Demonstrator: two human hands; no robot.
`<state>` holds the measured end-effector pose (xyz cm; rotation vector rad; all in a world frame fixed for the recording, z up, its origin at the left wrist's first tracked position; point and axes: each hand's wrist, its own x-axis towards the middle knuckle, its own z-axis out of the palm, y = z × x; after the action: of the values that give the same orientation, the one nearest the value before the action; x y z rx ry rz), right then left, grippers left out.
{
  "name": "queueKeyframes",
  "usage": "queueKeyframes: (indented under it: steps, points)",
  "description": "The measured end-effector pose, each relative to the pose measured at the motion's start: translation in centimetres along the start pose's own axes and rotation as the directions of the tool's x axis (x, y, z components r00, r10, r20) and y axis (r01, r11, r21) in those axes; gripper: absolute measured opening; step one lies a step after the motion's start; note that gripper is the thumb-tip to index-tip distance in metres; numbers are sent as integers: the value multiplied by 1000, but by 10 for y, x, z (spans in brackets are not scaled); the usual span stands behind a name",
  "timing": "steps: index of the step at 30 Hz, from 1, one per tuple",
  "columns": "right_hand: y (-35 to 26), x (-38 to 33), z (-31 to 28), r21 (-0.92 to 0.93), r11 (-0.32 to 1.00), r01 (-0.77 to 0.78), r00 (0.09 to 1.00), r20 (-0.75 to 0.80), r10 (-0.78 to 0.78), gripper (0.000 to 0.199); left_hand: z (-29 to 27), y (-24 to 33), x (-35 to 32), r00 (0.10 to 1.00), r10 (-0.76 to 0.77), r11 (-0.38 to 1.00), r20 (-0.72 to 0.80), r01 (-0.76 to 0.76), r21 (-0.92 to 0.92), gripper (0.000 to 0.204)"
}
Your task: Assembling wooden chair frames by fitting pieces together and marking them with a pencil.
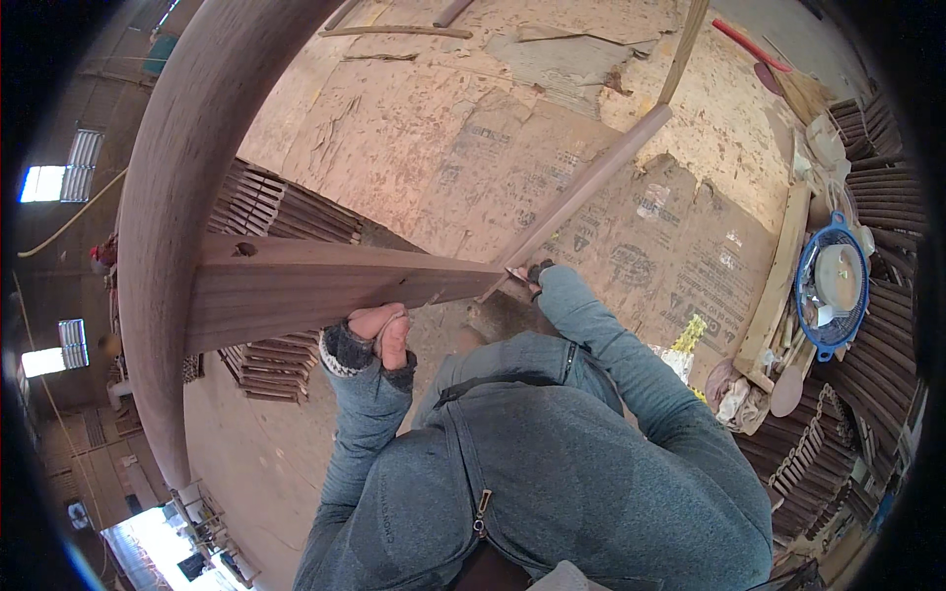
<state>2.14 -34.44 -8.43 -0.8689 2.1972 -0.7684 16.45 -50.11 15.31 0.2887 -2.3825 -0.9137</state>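
Observation:
A large wooden frame fills the upper left, with a thick curved brown piece (163,227) nearest the camera. From it a flat, tapering wooden rail (315,286) with a dark hole runs to the right. It meets a slim wooden bar (596,182) that slants up and away. My left hand (379,335), in a dark fingerless glove, is closed at the rail's lower edge. At the joint of rail and bar, my right hand (537,276), also gloved, has its fingers bent together; what they pinch is too small to name.
Worn printed cardboard (631,256) covers the floor ahead. Stacks of wooden slats (271,369) lie behind the rail, with more along the right. A blue plastic basket (833,286) holding a pale round container stands at the right, beside a wooden plank (778,286). A red tube (751,45) lies far right.

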Motion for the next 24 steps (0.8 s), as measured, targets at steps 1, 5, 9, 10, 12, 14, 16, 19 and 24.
queueKeyframes:
  steps: [1,5,9,10,12,14,16,19,24]
  points:
    - [0,0,0,1,1000,5,1000,-5,-5,23,0,0,0,1000,3,1000,-6,-3,-2,9]
    - [-8,2,6,-30,999,12,999,-48,-13,23,0,0,2,1000,24,999,8,-24,32,8]
    - [-9,-2,3,-67,997,25,997,-73,-30,23,-4,-1,4,1000,-12,1000,1,12,-23,8]
    - [-9,-3,2,-81,996,33,996,-77,-40,23,-6,-2,6,999,13,1000,45,-12,-20,8]
    - [-10,-6,1,-108,993,44,994,-95,-54,23,-11,-5,7,997,25,1000,77,-24,-16,9]
    - [-14,-7,2,-129,991,46,992,-114,-61,23,-16,-9,10,983,137,991,124,-135,-24,9]
    - [-21,-8,4,-160,986,42,988,-139,-65,22,-22,-13,11,980,138,990,146,-131,-57,9]
    - [-27,-11,7,-202,978,45,980,-180,-82,22,-30,-21,16,968,172,980,181,-150,-133,9]
    - [-26,-24,22,-170,985,23,960,-272,-69,22,-45,-33,27,906,350,922,239,-288,-260,7]
